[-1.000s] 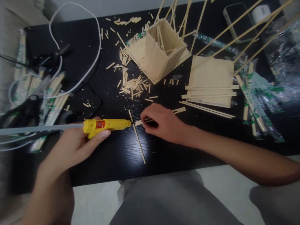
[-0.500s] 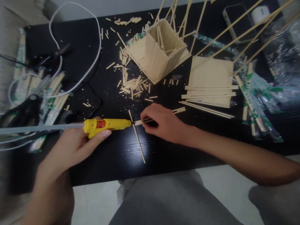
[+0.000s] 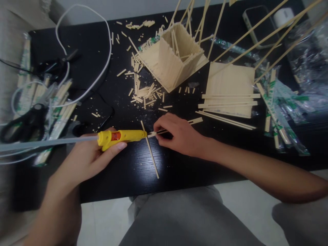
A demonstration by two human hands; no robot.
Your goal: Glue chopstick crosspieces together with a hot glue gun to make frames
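Observation:
My left hand (image 3: 89, 155) is closed round a yellow hot glue gun (image 3: 125, 136), with a long glue stick (image 3: 66, 140) running out of its rear to the left. The gun's nozzle points right, at the tip of the chopsticks (image 3: 196, 120) that my right hand (image 3: 175, 133) pinches. These are a pair lying roughly crosswise, their middle hidden under my fingers. Beneath the nozzle a single thin stick (image 3: 153, 159) lies slanted on the black table. Whether the nozzle touches the wood I cannot tell.
A box of glued sticks (image 3: 176, 56) stands at the back among cut pieces (image 3: 146, 92). To its right lie a flat stick panel (image 3: 230, 80), loose sticks (image 3: 227, 120) and wrapped chopsticks (image 3: 275, 112). Scissors (image 3: 25, 119) and a white cable (image 3: 109, 54) are at left; a phone (image 3: 260, 25) lies back right.
My left hand has moved the glue gun slightly right, bringing its nozzle over the slanted stick and closer to my right fingers. My right hand has stayed in place.

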